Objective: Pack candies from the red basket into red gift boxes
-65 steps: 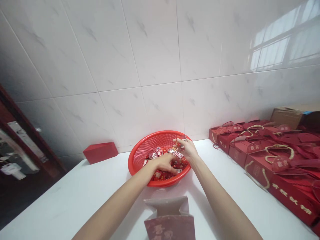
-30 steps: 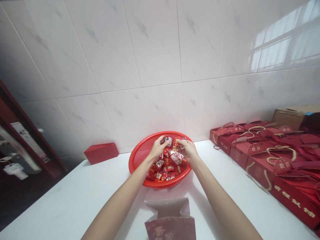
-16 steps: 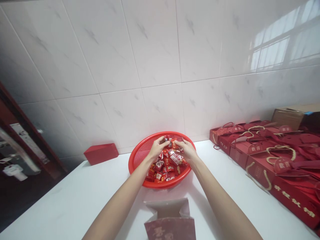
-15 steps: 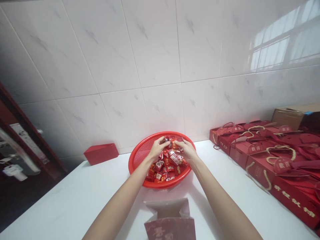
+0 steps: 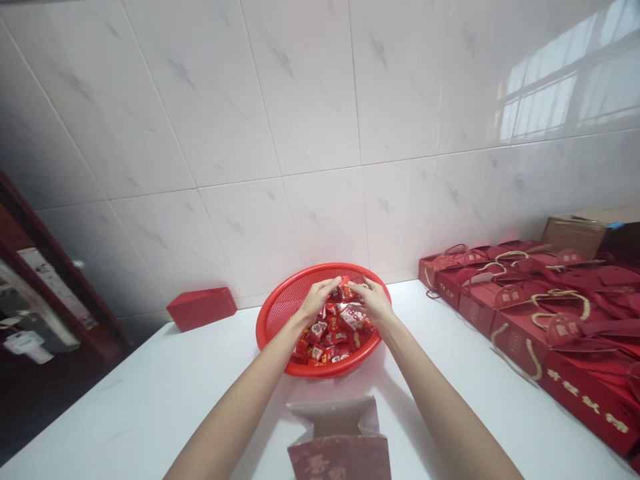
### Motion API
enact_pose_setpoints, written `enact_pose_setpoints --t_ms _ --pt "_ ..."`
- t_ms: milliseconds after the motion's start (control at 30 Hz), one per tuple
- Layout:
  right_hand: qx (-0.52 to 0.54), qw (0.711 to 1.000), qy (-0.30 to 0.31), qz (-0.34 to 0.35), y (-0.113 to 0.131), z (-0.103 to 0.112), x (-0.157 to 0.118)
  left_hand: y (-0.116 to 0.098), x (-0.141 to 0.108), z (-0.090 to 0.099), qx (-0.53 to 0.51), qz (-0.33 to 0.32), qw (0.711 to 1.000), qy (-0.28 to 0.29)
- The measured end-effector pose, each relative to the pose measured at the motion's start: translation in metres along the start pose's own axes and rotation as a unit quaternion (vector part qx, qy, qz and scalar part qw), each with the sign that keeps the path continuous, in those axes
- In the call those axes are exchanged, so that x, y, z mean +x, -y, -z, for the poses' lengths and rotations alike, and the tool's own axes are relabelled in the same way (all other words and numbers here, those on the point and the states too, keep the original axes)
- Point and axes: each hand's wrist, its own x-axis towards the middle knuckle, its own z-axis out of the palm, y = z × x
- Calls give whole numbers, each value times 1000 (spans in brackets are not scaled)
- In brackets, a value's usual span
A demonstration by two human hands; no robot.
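Note:
A round red plastic basket (image 5: 280, 303) with mesh sides holds many small wrapped candies (image 5: 333, 330) in red and white wrappers. Above the pile, my left hand (image 5: 319, 298) has its fingers closed against a red candy (image 5: 346, 289) between the two hands. Facing it, my right hand (image 5: 374, 301) is curled around wrapped candies, one dark red wrapper showing over its fingers. How many candies they hold is hidden. Nearer to me, between my forearms, a dark red paper bag (image 5: 340, 457) stands upright with its mouth open.
Rows of red gift boxes (image 5: 520, 343) with rope handles fill the right of the white table (image 5: 150, 400). A cardboard box (image 5: 575, 233) sits behind them. Near the left edge lies a plain red box (image 5: 201, 309). The tiled wall (image 5: 240, 227) rises directly behind.
My left hand has shifted slightly right, its fingers drawing together against the candy near my right hand. The basket, bag and boxes stay put.

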Motion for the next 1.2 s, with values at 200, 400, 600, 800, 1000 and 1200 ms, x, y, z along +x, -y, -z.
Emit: enact_pose_setpoints --t_ms 200,400,600,800,1000,1200 --pt "-1 1000 -2 3 0 0 2 2 2 2 1 13 1000 -5" --pt "11 1000 10 0 -1 -1 4 7 5 6 16 -18 999 -35" --pt "17 999 40 4 0 -1 4 8 7 8 56 -40 996 -56" --pt "-2 997 78 1 0 1 0 7 7 9 70 -49 994 -62" --pt "-4 998 68 7 -4 4 4 4 5 5 73 -53 994 -60" --pt "0 998 66 22 -2 3 2 3 4 3 33 -41 997 -49"
